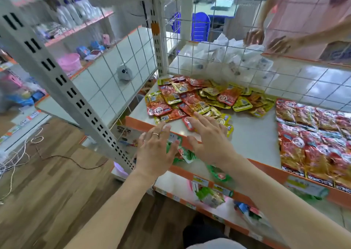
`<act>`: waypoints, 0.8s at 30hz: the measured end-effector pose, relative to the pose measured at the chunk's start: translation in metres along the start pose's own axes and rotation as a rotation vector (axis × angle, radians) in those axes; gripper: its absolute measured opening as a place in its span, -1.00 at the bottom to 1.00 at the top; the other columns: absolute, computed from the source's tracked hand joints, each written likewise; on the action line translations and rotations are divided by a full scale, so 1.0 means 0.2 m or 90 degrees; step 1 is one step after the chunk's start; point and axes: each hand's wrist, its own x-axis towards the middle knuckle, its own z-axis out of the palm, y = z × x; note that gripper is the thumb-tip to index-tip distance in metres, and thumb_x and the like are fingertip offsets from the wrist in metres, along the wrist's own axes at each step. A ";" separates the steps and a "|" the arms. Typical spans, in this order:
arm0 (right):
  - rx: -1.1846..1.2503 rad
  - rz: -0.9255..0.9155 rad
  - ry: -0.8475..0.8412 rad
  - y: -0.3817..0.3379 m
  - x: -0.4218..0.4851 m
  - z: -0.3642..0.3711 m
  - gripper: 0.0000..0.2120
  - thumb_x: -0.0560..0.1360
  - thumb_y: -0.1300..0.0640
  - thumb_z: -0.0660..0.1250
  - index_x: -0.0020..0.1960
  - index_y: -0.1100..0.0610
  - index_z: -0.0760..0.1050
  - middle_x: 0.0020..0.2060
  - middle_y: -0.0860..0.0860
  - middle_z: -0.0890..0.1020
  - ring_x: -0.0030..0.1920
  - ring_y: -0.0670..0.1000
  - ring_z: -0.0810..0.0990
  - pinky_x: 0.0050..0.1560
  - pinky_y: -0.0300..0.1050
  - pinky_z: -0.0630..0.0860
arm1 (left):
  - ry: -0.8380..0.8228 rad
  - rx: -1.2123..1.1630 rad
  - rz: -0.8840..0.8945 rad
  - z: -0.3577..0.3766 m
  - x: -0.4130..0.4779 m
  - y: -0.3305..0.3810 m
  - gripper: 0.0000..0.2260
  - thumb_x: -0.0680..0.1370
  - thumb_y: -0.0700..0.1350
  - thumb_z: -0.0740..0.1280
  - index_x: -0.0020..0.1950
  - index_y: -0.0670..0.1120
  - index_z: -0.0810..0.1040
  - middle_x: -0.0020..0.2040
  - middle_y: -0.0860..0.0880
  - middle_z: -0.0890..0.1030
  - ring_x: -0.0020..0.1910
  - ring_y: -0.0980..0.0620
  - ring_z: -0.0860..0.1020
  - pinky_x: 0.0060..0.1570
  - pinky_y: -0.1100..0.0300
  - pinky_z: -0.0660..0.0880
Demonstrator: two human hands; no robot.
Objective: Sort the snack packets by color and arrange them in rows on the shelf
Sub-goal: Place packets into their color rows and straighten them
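A loose heap of small red, orange and yellow snack packets (205, 98) lies at the back left of the white shelf (252, 134). My left hand (155, 150) hovers with fingers spread at the shelf's front left edge, a ring on one finger. My right hand (209, 136) reaches over the front edge with straight fingers, its fingertips at the nearest red packet (188, 123). Neither hand holds anything. Green packets (182, 152) show below my hands on the lower shelf.
Larger red packets (315, 140) lie in rows on the shelf's right side. A wire grid (218, 45) backs the shelf; behind it another person's hands (266, 40) handle white bags. A slotted metal upright (62, 81) stands left. Cables lie on the wooden floor.
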 end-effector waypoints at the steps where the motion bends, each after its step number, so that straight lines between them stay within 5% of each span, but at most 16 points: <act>1: 0.004 0.006 -0.002 0.02 0.03 0.01 -0.47 0.59 -0.10 0.24 0.54 -0.11 0.27 0.58 -0.09 0.20 0.56 0.01 0.10 0.46 0.15 0.04 | -0.004 0.007 -0.002 0.01 0.04 0.00 -0.38 0.59 0.27 -0.04 0.52 -0.03 0.36 0.52 -0.02 0.39 0.49 -0.08 0.34 0.47 -0.14 0.21; 12: -0.004 0.061 -0.031 0.26 0.29 0.00 -0.46 0.58 -0.10 0.28 0.53 -0.08 0.28 0.58 -0.12 0.17 0.56 0.04 0.10 0.47 0.19 0.08 | -0.013 0.002 -0.062 0.07 0.37 -0.03 -0.49 0.65 0.16 0.12 0.56 -0.02 0.28 0.58 0.01 0.27 0.54 -0.04 0.22 0.50 -0.10 0.15; 24: -0.015 0.183 -0.008 0.33 0.45 -0.06 -0.46 0.55 -0.07 0.31 0.50 -0.02 0.32 0.53 -0.05 0.28 0.50 0.10 0.22 0.38 0.19 0.25 | -0.085 0.049 -0.112 0.06 0.71 -0.16 -0.27 0.56 0.27 0.29 0.58 -0.08 0.16 0.60 -0.10 0.20 0.56 -0.12 0.20 0.50 -0.12 0.20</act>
